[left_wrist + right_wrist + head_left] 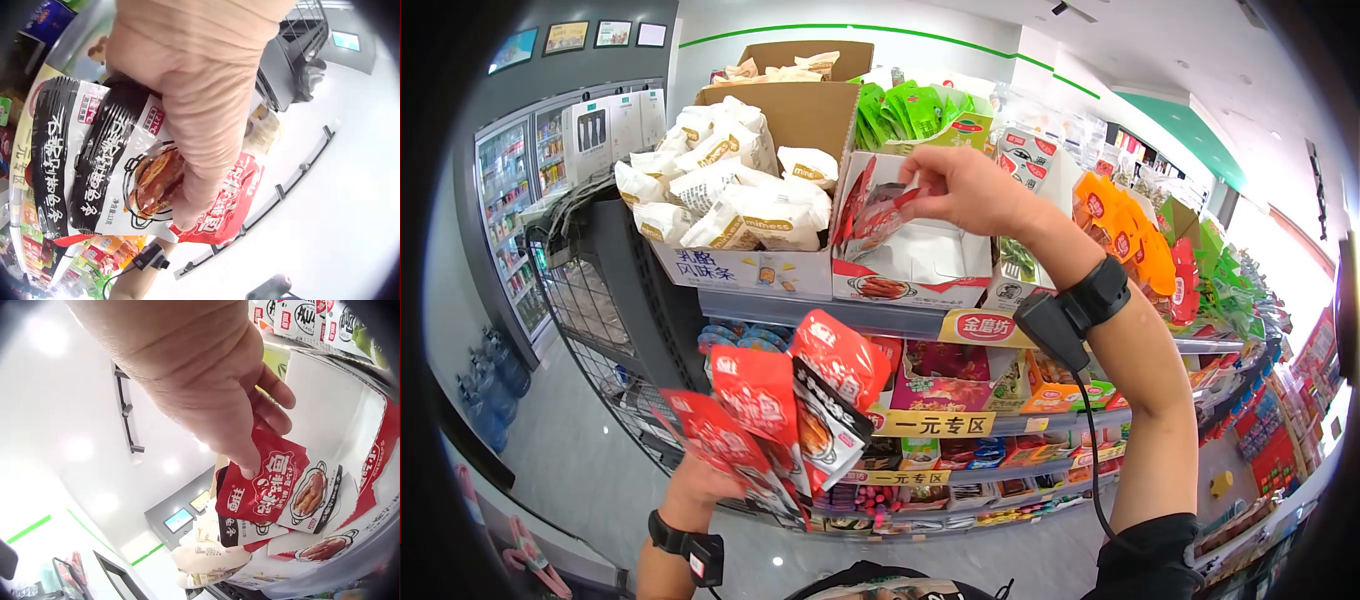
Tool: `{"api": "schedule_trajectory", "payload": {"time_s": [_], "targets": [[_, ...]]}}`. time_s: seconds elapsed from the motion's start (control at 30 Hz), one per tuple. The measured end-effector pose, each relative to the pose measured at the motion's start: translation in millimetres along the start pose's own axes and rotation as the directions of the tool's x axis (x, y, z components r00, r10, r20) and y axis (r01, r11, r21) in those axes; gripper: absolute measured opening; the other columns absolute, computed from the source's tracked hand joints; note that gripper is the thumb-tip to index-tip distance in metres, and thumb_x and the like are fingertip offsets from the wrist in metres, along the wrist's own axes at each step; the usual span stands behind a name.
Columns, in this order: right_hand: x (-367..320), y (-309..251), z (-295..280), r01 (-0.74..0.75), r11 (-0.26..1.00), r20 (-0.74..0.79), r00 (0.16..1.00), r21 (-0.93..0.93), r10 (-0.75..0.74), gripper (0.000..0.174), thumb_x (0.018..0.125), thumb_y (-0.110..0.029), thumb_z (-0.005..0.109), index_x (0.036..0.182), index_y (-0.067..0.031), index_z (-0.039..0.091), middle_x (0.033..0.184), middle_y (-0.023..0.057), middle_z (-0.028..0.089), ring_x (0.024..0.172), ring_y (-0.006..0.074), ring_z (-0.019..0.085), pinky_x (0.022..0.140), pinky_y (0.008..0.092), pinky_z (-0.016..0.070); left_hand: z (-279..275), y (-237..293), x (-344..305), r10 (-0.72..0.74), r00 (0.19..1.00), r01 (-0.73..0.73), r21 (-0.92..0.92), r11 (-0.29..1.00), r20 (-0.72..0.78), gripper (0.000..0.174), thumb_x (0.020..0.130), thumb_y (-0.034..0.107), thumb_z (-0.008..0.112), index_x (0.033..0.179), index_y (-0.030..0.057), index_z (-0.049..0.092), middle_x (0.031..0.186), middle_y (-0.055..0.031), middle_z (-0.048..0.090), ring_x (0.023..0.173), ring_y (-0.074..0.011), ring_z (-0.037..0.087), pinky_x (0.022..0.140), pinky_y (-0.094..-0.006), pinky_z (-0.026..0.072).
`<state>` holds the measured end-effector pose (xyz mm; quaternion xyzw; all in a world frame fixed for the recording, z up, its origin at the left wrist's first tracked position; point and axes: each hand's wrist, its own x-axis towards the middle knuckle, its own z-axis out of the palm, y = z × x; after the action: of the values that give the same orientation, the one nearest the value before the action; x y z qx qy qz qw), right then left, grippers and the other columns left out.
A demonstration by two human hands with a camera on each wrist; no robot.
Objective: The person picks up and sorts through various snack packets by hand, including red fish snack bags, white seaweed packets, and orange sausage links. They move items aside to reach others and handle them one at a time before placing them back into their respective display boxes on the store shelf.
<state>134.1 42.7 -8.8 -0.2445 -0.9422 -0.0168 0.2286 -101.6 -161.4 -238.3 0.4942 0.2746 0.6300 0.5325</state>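
Grips a fan of glossy, flat foil sachets in the left hand, at 7 to 8 o'clock in the head view, with thumb pressed on the pack faces and the other fingers mostly hidden; shows at least four, three red and one black-and-white. Pinches one red food sachet between thumb and fingertips of the right hand, at 1 o'clock, over the left end of one white-and-red cardboard display box; overlaps more sachets there, too bunched to count. Wears two black wristbands, one per wrist. At 10 o'clock, heaped in one open carton, over ten crinkled cream-white pouches; at 12, shiny green packets; at 2 to 3, plump orange bags. Below the box, three yellow shelf labels; at 10 to 11, four rectangular wall frames.
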Motion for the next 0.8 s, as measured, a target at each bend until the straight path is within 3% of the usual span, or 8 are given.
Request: {"api": "schedule_trajectory", "payload": {"time_s": [0.07, 0.1, 0.2, 0.33, 0.37, 0.6, 0.7, 0.8], "targets": [[-5, -6, 5, 0.077, 0.997, -0.094, 0.993, 0.02, -0.075, 0.045, 0.068, -0.013, 0.069, 0.109, -0.0128, 0.05, 0.074, 0.0033, 0.05, 0.066, 0.0132, 0.05, 0.06, 0.0268, 0.0422, 19, 17, 10, 0.0, 0.989, -0.011, -0.075, 0.997, -0.147, 0.077, 0.052, 0.01, 0.078, 0.118, 0.0003, 0.04, 0.107, -0.0099, 0.056, 0.093, -0.0207, 0.057, 0.081, -0.034, 0.0465], [-5, -8, 8, 0.117, 0.993, -0.14, 0.984, 0.026, -0.112, 0.051, 0.067, -0.011, 0.07, 0.112, -0.0148, 0.048, 0.078, 0.0042, 0.05, 0.067, 0.0147, 0.05, 0.061, 0.0279, 0.0428, 16, 11, 10, 0.137, 0.986, -0.137, 0.008, 0.99, -0.092, 0.079, 0.052, 0.014, 0.078, 0.119, 0.0007, 0.038, 0.108, -0.0095, 0.055, 0.094, -0.0204, 0.057, 0.081, -0.0334, 0.0466], [-2, -12, 17, 0.323, 0.903, -0.156, 0.914, -0.284, -0.376, 0.058, 0.064, -0.009, 0.071, 0.115, -0.0189, 0.044, 0.094, 0.0067, 0.048, 0.079, 0.021, 0.053, 0.065, 0.0319, 0.0451, 11, 4, 7, 0.085, 0.992, -0.094, -0.101, 0.99, -0.093, 0.08, 0.051, 0.019, 0.078, 0.119, 0.0014, 0.039, 0.108, -0.0084, 0.054, 0.095, -0.0199, 0.056, 0.081, -0.0326, 0.0465], [-2, -24, 20, 0.342, 0.881, -0.12, 0.91, -0.327, -0.398, 0.04, 0.064, -0.013, 0.07, 0.1, -0.0198, 0.054, 0.099, 0.006, 0.047, 0.089, 0.0259, 0.053, 0.072, 0.0338, 0.0454, 5, -9, 10, -0.004, 0.992, -0.004, -0.065, 0.998, -0.13, 0.084, 0.049, 0.018, 0.08, 0.121, 0.0033, 0.039, 0.11, -0.0071, 0.054, 0.097, -0.0202, 0.055, 0.082, -0.034, 0.0474], [1, -21, 21, 0.327, 0.897, -0.144, 0.913, -0.297, -0.381, 0.031, 0.065, -0.017, 0.07, 0.093, -0.0182, 0.057, 0.101, 0.0054, 0.047, 0.09, 0.0254, 0.053, 0.072, 0.0339, 0.0453, 2, -12, 10, 0.015, 0.995, -0.015, -0.001, 1.0, -0.098, 0.087, 0.048, 0.03, 0.08, 0.119, 0.0013, 0.039, 0.107, -0.0083, 0.055, 0.092, -0.0207, 0.058, 0.078, -0.0326, 0.0476], [32, -1, 5, -0.081, 0.983, -0.166, 0.985, -0.164, 0.053, 0.039, 0.066, -0.025, 0.072, 0.096, -0.0059, 0.056, 0.093, 0.0099, 0.057, 0.081, 0.0231, 0.057, 0.071, 0.0318, 0.0461, 10, 2, 10, -0.003, 1.0, 0.004, 0.054, 0.999, -0.014, 0.074, 0.048, 0.014, 0.076, 0.113, 0.0011, 0.044, 0.103, -0.0084, 0.057, 0.092, -0.0195, 0.057, 0.075, -0.0314, 0.0483], [40, 29, 3, -0.096, 0.995, -0.214, 0.971, 0.036, 0.101, 0.048, 0.067, -0.027, 0.072, 0.102, 0.0, 0.052, 0.088, 0.0128, 0.06, 0.076, 0.0206, 0.058, 0.069, 0.0307, 0.0468, 2, -1, 6, -0.021, 1.0, 0.022, 0.168, 0.986, -0.01, 0.073, 0.047, 0.015, 0.077, 0.112, 0.0013, 0.046, 0.102, -0.0081, 0.058, 0.092, -0.0186, 0.057, 0.075, -0.0314, 0.0477], [40, 35, 6, -0.264, 0.956, 0.01, 0.964, 0.129, 0.265, 0.056, 0.067, -0.029, 0.072, 0.108, -0.0001, 0.049, 0.092, 0.0127, 0.06, 0.08, 0.0183, 0.058, 0.072, 0.0301, 0.0468, 4, 1, 5, -0.034, 0.999, 0.044, 0.249, 0.968, -0.042, 0.077, 0.044, 0.017, 0.08, 0.112, 0.0012, 0.046, 0.101, -0.0077, 0.058, 0.092, -0.0177, 0.057, 0.075, -0.0309, 0.0475]]}}
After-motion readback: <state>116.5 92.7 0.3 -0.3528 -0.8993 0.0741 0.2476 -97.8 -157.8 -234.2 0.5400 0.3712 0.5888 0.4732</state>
